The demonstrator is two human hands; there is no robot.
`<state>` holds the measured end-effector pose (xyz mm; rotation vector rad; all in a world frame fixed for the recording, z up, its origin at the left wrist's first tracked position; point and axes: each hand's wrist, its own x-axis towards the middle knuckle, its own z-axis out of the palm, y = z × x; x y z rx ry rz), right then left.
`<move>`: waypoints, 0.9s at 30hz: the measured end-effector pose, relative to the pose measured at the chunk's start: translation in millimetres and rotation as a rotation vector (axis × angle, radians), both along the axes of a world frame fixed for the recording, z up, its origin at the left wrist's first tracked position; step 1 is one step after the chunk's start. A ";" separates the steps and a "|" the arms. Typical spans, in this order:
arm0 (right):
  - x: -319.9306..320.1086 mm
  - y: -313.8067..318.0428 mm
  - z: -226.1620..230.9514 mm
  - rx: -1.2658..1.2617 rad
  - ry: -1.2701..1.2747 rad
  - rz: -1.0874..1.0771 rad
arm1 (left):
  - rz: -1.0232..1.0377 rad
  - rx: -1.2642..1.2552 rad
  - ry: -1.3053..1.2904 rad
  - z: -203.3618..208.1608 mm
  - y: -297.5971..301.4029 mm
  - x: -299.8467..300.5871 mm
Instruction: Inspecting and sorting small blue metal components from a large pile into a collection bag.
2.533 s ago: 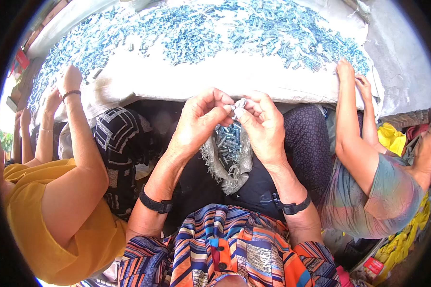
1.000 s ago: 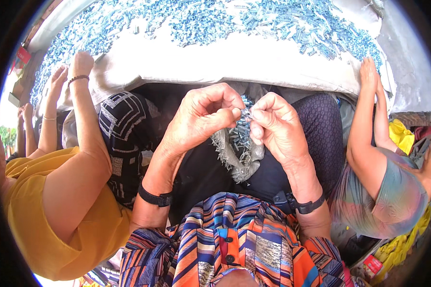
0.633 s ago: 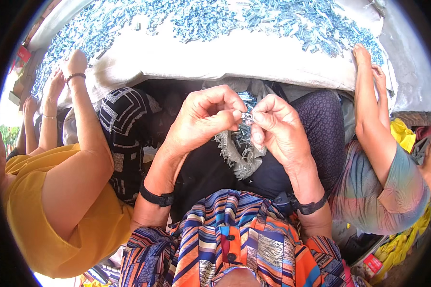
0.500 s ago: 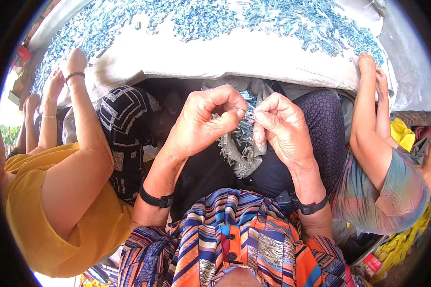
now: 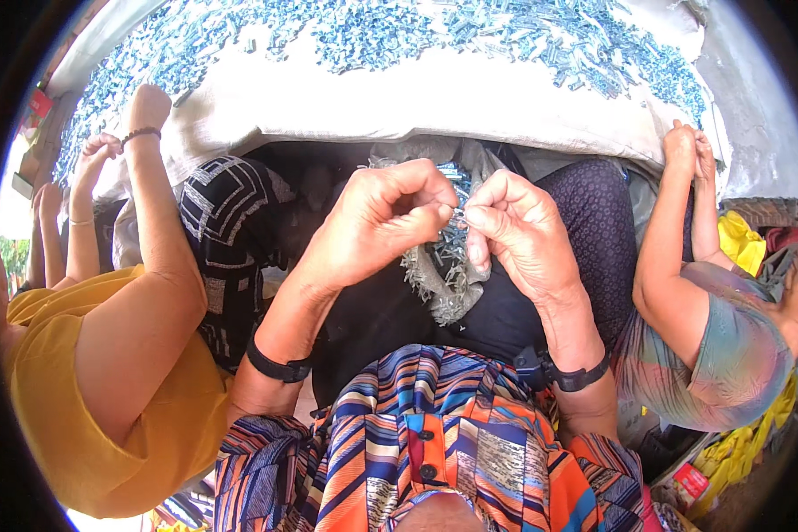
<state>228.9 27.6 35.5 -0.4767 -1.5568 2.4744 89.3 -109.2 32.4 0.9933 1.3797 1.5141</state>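
My left hand (image 5: pixel 383 222) and my right hand (image 5: pixel 525 229) meet above my lap, each with thumb and forefinger pinched. Between the fingertips sits a small silvery piece (image 5: pixel 458 214), mostly hidden, too tiny to name. Just beneath it lies a grey woven sack (image 5: pixel 443 306) with a frayed edge, resting on my lap. Inside the sack are many small blue-and-silver tube-like pieces (image 5: pixel 453 245), partly covered by my fingers.
A table draped in white cloth (image 5: pixel 346 111) stands ahead, heaped with similar blue pieces (image 5: pixel 372 34) along its far side. A person in a yellow top (image 5: pixel 133 381) sits close on my left; another in a grey patterned top (image 5: pixel 709 355) sits on my right. Yellow cloth (image 5: pixel 741 242) lies beyond.
My hands stay pinched together, with the right one shifted slightly left and fingertips closer. The right-hand neighbour's hands have drawn back from the pieces toward the table's edge.
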 end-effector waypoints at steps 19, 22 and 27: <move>-3.8 -5.0 -3.1 -0.129 -0.101 0.031 | 0.057 0.101 -0.359 -21.5 -1.8 -2.2; -1.1 -2.0 -4.0 -0.034 -0.131 0.137 | 0.053 0.086 -0.326 -23.6 -4.9 -3.0; -0.3 1.9 -4.9 0.159 -0.159 0.143 | 0.073 0.076 -0.334 -22.4 -6.3 -0.4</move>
